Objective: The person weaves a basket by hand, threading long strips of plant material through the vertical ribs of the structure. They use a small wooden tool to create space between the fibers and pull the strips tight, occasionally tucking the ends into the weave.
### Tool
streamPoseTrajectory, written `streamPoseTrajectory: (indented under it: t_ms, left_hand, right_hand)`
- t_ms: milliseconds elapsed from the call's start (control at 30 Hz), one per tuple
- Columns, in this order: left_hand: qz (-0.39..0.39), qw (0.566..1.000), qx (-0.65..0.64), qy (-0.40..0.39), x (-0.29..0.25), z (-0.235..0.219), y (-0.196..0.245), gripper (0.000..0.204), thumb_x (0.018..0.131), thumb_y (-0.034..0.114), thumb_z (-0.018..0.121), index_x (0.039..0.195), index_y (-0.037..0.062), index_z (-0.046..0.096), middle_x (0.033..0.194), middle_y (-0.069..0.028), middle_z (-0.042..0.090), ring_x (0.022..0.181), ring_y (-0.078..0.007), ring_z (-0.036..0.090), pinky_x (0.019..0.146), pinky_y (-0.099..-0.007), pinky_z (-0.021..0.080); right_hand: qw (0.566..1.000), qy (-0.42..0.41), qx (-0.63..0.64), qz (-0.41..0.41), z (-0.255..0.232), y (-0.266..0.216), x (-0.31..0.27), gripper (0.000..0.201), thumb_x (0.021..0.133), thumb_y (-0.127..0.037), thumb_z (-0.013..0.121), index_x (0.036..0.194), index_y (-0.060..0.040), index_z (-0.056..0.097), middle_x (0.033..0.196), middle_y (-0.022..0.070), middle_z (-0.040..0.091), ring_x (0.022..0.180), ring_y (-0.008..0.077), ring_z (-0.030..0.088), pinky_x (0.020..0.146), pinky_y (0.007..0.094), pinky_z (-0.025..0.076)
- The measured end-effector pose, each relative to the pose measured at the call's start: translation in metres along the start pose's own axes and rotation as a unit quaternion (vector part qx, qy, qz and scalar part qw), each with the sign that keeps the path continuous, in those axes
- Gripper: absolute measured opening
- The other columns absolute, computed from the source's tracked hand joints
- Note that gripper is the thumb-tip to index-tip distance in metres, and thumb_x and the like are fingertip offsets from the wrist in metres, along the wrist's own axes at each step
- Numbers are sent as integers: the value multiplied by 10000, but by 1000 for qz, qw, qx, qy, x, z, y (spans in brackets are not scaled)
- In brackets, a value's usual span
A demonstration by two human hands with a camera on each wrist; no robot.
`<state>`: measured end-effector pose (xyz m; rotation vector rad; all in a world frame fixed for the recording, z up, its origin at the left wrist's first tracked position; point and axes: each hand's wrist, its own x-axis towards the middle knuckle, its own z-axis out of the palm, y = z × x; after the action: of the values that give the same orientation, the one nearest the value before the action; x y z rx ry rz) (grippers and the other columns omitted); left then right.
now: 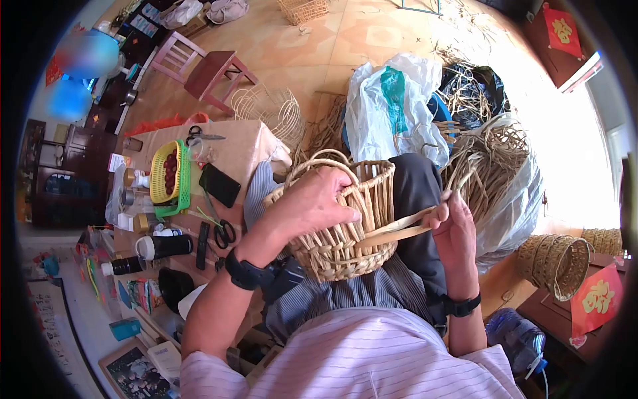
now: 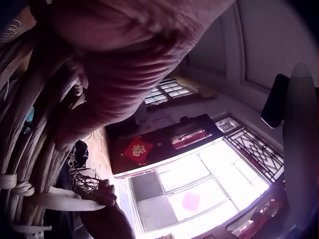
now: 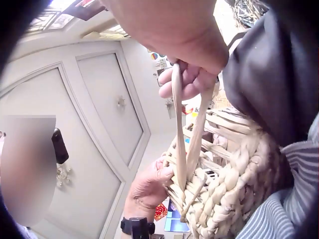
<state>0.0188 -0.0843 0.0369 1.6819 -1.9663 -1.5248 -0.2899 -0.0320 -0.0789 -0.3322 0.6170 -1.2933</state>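
A partly woven basket [image 1: 345, 256] with upright stakes and a looped handle rests on the person's lap. The left hand [image 1: 312, 203] grips its side and stakes, thumb outside; the left wrist view shows this hand [image 2: 119, 64] close over the stakes [image 2: 30, 124]. Two pale flat strands [image 1: 399, 233] run from the basket wall to the right hand [image 1: 455, 226], which pinches them away from the basket. In the right wrist view, the strands [image 3: 179, 124] stretch between the weave and the right hand's curled fingers [image 3: 187, 84].
On the table [image 1: 246, 136] at the left lie scissors [image 1: 224, 233], a phone [image 1: 220, 185] and a yellow basket of red items [image 1: 163, 173]. Bundles of dry strands [image 1: 492, 159] and plastic bags [image 1: 372, 113] stand beyond the knees. Woven baskets [image 1: 551, 263] are at the right.
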Motion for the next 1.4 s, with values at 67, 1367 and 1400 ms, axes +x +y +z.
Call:
streamPoseTrajectory:
  t_ms: [67,1367,1400]
  left_hand:
    - [1,997,-59,-40,4,-1,-17,287,867,64,832,1131,-20,754,1038,-9,774,963,-99,691,874,-308,566]
    - [34,993,-6,-116,5,-16,-14,513,835,236,825,1243,-58,723,1044,-136,779,949,-184,681,897,-368,562]
    - [45,992,2,-121,5,-17,-13,522,818,249,823,1240,-45,731,1025,-164,780,932,-215,700,892,-384,566]
  right_hand:
    - [1000,10,-19,5,5,3,-2,322,1209,-319,523,1158,-27,647,767,25,640,666,174,634,734,353,566]
    - [482,-240,-800,-264,102,53,-47,465,885,-163,691,1306,30,649,1028,84,551,945,256,657,760,408,574]
    - [488,-237,-802,-249,103,54,-44,419,894,-161,691,1271,21,660,1026,87,553,941,256,659,759,407,575]
